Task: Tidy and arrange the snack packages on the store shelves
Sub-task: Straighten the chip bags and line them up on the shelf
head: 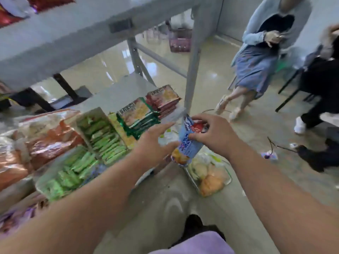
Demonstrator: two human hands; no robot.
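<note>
Your right hand (211, 131) clamps blue snack packet (189, 143) upright off shelf's (128, 85) front right corner; left hand (156, 140) open, fingers touching packet. Risk: one-handed hold slips, packet drops onto bag (211, 180) on floor.

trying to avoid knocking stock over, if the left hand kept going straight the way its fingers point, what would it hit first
Probably the blue snack packet held by the right hand: the left hand points up and right, its fingers right beside it. Beyond stands the shelf post. Depth is unclear.
</note>
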